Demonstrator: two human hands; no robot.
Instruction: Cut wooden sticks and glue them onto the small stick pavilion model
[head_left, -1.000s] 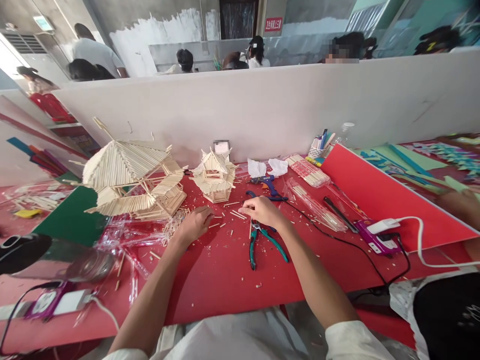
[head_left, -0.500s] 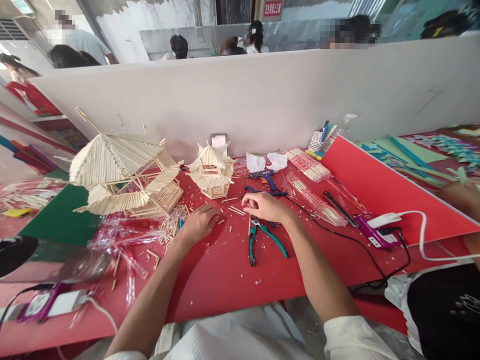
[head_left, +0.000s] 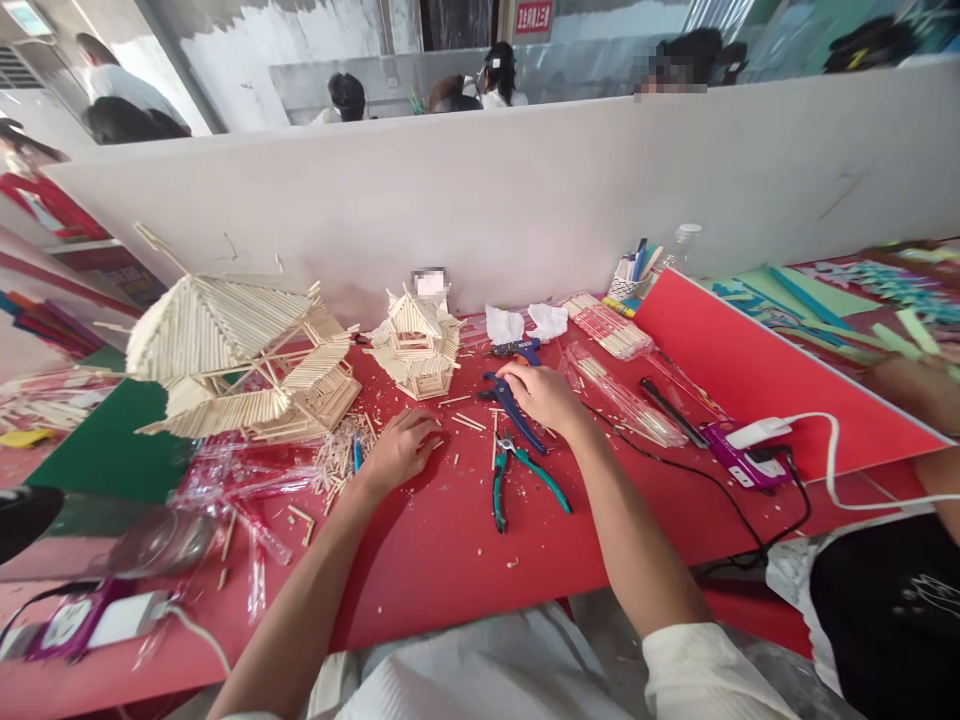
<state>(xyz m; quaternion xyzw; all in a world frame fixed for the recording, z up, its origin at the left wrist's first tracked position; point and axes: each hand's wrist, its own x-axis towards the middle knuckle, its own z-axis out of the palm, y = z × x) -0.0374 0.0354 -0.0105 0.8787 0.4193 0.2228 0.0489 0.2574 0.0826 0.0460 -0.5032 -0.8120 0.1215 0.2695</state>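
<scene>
My right hand (head_left: 541, 398) is closed on blue-handled pliers (head_left: 513, 408), whose dark jaws point left. Just below, green-handled pliers (head_left: 531, 478) lie spread on the red table. My left hand (head_left: 403, 450) rests on the table with loosely bent fingers, holding nothing visible. Near its fingers are loose wooden sticks (head_left: 466, 422). Behind the hands stands a small stick pavilion (head_left: 420, 350). To the left is a larger stick pavilion (head_left: 232, 340) with a pointed roof. A blue glue gun (head_left: 525, 350) lies beyond my right hand.
Packs of sticks (head_left: 611, 325) lie back right, near a pen cup (head_left: 630, 275). A red board (head_left: 742, 370) leans at the right, beside a purple power strip (head_left: 746, 460) and cables. Plastic wrappers (head_left: 255, 485) and scraps cover the left. A white partition (head_left: 525, 200) stands behind.
My right hand has moved slightly right and away from me and taken hold of the blue-handled pliers, which have turned. My left hand stays nearly in place.
</scene>
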